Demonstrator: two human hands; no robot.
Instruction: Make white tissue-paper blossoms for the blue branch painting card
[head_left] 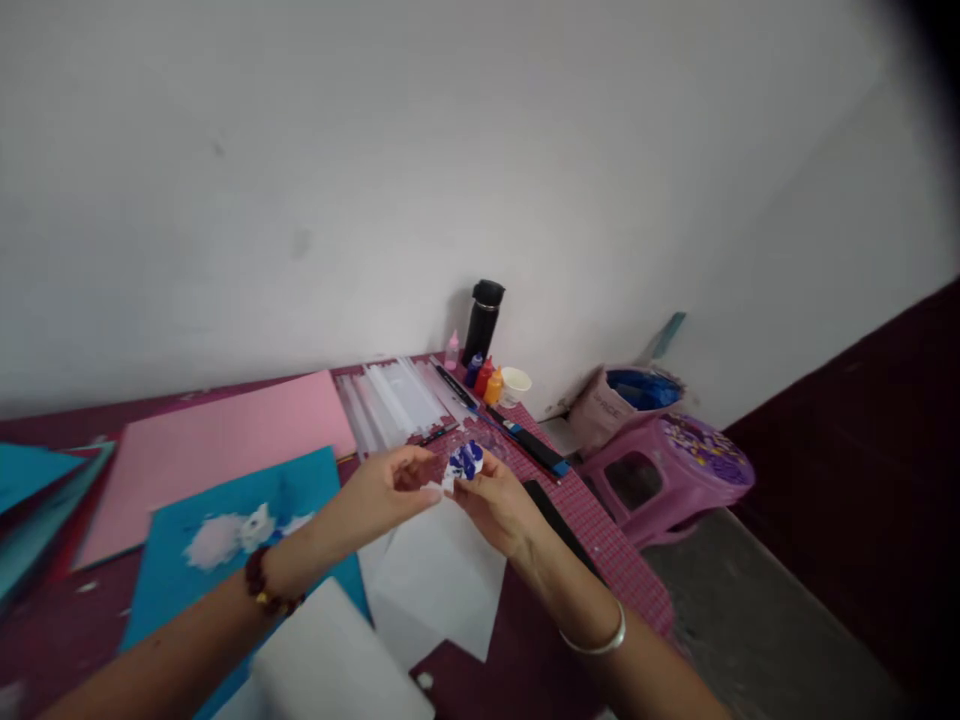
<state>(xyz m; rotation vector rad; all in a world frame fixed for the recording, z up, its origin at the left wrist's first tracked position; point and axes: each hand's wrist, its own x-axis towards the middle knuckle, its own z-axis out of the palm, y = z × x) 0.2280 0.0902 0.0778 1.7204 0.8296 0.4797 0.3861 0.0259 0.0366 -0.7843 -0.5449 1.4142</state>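
My right hand point(499, 505) pinches a small crumpled white piece, perhaps paper or tissue, smeared with dark blue paint point(466, 459). Close on its left is my left hand point(397, 482), fingers curved and the thumb held apart from them. That thumb tip reaches the lower white edge of the piece; whether it presses on it I cannot tell. Below both hands lie white paper sheets point(439, 580). Left of them, a blue sheet point(176, 535) carries white crumpled bits point(256, 528), partly behind my left forearm.
A pink board point(232, 425) and clear plastic strips point(397, 400) lie along the wall. Small paint bottles point(484, 377), a black flask point(482, 320) and a white cup point(515, 386) stand at the back corner. Beyond the table's right edge is a pink stool point(637, 490) beside a sack point(600, 410).
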